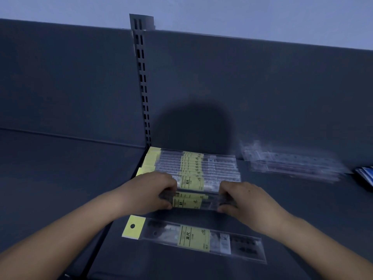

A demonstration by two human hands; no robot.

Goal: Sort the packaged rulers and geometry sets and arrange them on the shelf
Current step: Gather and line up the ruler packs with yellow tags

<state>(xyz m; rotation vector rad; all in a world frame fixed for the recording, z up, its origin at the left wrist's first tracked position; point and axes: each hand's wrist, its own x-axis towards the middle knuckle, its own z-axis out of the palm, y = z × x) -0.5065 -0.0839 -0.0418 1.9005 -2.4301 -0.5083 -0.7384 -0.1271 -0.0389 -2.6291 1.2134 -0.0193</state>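
A pale grey metal upright strip [142, 77] with paired rows of dark slots rises between two flat, dark grey back panels [262, 87], leaning slightly in the view. Its top end stands a little above their upper edge. A thin horizontal seam [70, 136] crosses the left-hand panel low down. A round dark shadow [193, 126] lies on the right-hand panel, just beside the strip's foot. Above the panels is a plain, pale bluish wall [222, 13].

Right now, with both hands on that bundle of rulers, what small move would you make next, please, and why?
Probably ease the bundle back against the row of yellow-labelled rulers beyond it: the left hand and right hand grip its ends in front of that row. The single packet nearer the edge can follow.
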